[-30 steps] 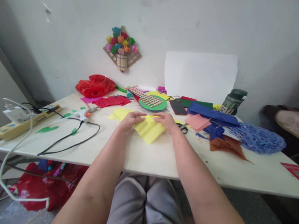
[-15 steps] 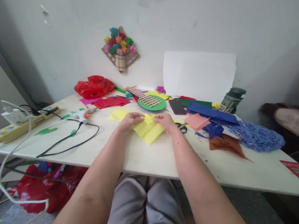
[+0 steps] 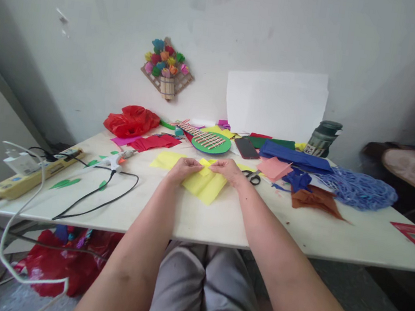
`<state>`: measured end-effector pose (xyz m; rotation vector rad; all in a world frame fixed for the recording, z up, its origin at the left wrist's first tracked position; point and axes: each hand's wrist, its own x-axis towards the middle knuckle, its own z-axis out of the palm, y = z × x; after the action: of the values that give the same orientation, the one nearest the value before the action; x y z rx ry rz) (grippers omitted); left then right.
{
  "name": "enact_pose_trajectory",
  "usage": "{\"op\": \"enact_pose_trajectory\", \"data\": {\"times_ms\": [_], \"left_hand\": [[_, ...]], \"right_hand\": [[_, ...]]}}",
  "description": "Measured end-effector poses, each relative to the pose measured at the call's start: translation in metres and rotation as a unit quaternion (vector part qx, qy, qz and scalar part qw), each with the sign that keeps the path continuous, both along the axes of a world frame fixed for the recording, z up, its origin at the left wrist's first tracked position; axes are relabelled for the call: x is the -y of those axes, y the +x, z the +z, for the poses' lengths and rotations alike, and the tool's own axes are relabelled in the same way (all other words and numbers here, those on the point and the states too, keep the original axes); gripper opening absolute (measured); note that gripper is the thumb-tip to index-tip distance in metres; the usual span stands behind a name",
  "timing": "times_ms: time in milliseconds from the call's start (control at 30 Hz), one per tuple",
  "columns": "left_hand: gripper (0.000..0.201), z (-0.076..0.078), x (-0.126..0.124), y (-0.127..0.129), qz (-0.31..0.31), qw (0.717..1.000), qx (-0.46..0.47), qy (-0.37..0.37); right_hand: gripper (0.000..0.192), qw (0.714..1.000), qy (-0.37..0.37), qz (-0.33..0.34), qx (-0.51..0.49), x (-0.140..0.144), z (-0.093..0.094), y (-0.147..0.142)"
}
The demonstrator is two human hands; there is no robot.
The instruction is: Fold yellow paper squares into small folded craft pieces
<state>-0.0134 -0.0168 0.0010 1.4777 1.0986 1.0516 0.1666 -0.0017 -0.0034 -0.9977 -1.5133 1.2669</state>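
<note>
Left hand [image 3: 183,168] and right hand [image 3: 230,170] pinch top edge of crinkled yellow paper sheet [image 3: 203,185] on white table [image 3: 221,219]; best keep folds even, paper pressed flat.

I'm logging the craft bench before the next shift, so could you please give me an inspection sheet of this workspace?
Surface: white table, front part bare.
Job's things: yellow paper, pinched at its far edge.
Clutter: scissors, phone, glue gun, red bag, blue netting, green woven disc, coloured paper scraps.
Hands: left hand and right hand both grip the yellow paper.
Cables: black cord; power strip at the left edge.
Surroundings: white wall, paper flower plaque, white sheet.
</note>
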Motion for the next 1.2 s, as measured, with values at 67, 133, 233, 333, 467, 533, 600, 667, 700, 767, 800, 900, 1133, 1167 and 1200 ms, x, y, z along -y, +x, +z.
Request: {"op": "enact_pose_trajectory", "data": {"times_ms": [67, 133, 233, 333, 467, 533, 600, 667, 700, 767, 800, 900, 1133, 1167, 1200], "left_hand": [[0.028, 0.001, 0.001, 0.0, 0.002, 1.0, 0.003, 0.015], [0.028, 0.001, 0.001, -0.001, 0.001, 1.0, -0.002, 0.026], [0.033, 0.002, 0.002, -0.001, -0.017, 1.0, -0.003, 0.026], [0.039, 0.003, 0.004, 0.0, -0.036, 0.999, -0.004, 0.016], [0.034, 0.003, 0.005, 0.002, -0.018, 0.999, -0.043, 0.018], [0.032, 0.002, 0.003, 0.002, -0.008, 0.999, -0.044, 0.026], [0.032, 0.001, -0.001, 0.0, 0.009, 0.999, -0.027, 0.045], [0.033, -0.002, -0.005, -0.002, 0.038, 0.997, -0.006, 0.068], [0.033, -0.003, -0.008, -0.003, 0.052, 0.996, 0.004, 0.073], [0.033, -0.004, -0.011, -0.003, 0.083, 0.993, 0.03, 0.082], [0.033, -0.005, -0.012, -0.002, 0.097, 0.991, 0.044, 0.087], [0.033, -0.004, -0.011, 0.0, 0.113, 0.985, 0.083, 0.1], [0.037, -0.001, -0.005, -0.003, 0.015, 0.996, 0.066, 0.06], [0.036, -0.002, -0.005, -0.004, 0.005, 0.997, 0.056, 0.057], [0.034, -0.004, -0.006, -0.005, -0.001, 0.997, 0.046, 0.058]], "right_hand": [[0.018, 1.0, 0.001, -0.001, 0.002, 0.0, 0.001, 0.0], [0.017, 1.0, 0.007, -0.003, 0.006, 0.0, 0.002, 0.0], [0.017, 1.0, 0.022, -0.002, 0.011, 0.0, 0.002, 0.001], [0.017, 0.999, 0.032, 0.008, 0.011, 0.0, 0.001, 0.001], [0.018, 0.999, 0.046, 0.02, 0.013, -0.001, -0.001, 0.0], [0.021, 0.999, 0.032, 0.027, -0.005, -0.001, -0.001, -0.001], [0.025, 0.998, 0.015, 0.024, -0.047, -0.002, 0.0, -0.001], [0.028, 0.995, 0.005, 0.011, -0.098, -0.001, 0.002, 0.0], [0.029, 0.993, -0.001, 0.005, -0.117, -0.001, 0.003, 0.0], [0.032, 0.99, -0.019, 0.005, -0.139, 0.001, 0.004, 0.0], [0.033, 0.99, -0.029, 0.011, -0.14, 0.001, 0.004, 0.0], [0.032, 0.991, -0.038, 0.018, -0.13, 0.0, 0.002, -0.003], [0.026, 0.995, 0.005, -0.059, -0.074, -0.008, -0.004, -0.002], [0.025, 0.996, 0.005, -0.056, -0.066, -0.008, -0.003, -0.002], [0.025, 0.997, 0.004, -0.051, -0.058, -0.007, -0.002, -0.001]]}}
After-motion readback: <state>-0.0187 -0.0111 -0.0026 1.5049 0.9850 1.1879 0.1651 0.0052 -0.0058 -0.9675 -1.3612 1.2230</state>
